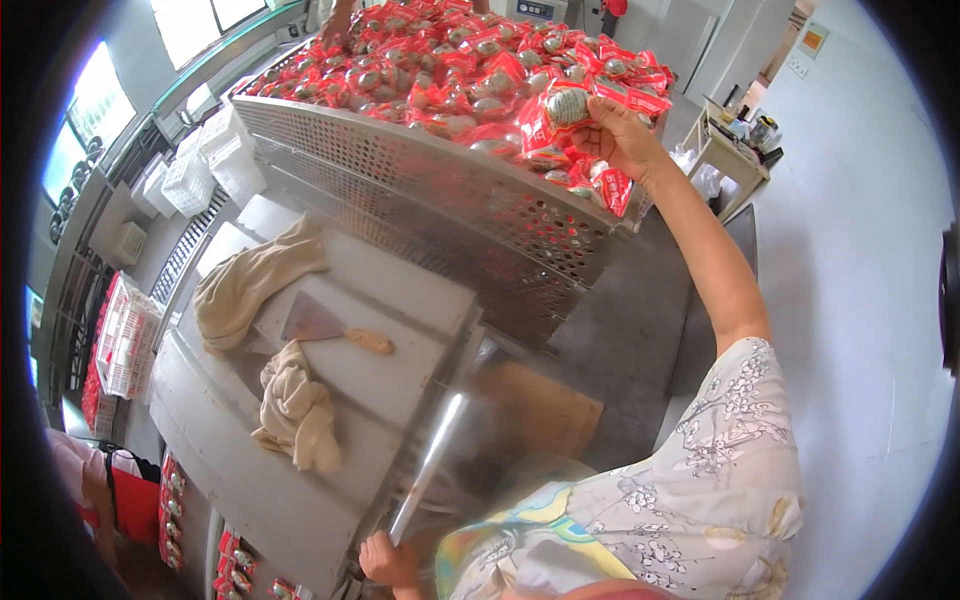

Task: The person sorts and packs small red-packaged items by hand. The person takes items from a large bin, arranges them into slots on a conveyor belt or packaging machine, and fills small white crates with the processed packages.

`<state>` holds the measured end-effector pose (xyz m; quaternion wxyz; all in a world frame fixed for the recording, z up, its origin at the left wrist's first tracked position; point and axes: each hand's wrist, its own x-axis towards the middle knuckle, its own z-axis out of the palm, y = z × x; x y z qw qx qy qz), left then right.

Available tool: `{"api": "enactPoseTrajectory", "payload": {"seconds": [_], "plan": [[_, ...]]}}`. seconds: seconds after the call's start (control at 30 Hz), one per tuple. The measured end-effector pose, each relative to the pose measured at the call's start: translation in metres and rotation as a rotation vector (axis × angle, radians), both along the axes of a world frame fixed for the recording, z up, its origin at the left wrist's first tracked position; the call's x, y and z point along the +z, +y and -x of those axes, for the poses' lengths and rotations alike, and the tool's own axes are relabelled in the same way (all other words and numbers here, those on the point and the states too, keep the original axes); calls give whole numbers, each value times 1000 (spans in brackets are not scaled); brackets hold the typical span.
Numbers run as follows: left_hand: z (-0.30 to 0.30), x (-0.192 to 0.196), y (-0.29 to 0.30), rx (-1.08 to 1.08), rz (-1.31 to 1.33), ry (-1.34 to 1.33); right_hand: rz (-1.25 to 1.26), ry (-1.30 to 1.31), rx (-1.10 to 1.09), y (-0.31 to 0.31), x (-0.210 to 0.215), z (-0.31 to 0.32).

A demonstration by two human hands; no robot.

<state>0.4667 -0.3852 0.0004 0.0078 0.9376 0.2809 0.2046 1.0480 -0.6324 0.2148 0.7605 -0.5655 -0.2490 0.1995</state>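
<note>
My right hand reaches out to the far right and pinches a packet of red and clear film. Inside the packet is a rounded, grey-green, egg-like item. Below it, a large perforated metal bin is heaped with many similar packets. Close to my body, my left hand is closed at the lower end of a shiny metal bar along the worktable's edge. A scraper with a wooden handle lies on the metal worktable, between two beige cloths.
White plastic crates stand at the left beside a roller conveyor. A co-worker's arm shows behind the bin; another person is at lower left. A small cluttered table stands by the right wall. A brown board lies below the worktable.
</note>
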Motion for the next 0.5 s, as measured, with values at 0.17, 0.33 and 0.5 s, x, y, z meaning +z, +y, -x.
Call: {"api": "enactPoseTrajectory", "payload": {"seconds": [0.17, 0.33, 0.5], "plan": [[5, -6, 2, 12, 10, 41, 33, -21, 45, -7, -6, 1], [7, -9, 3, 7, 14, 24, 25, -86, 66, 2, -6, 12], [8, -8, 3, -9, -3, 35, 71, 74, 117, 28, -7, 13]]}}
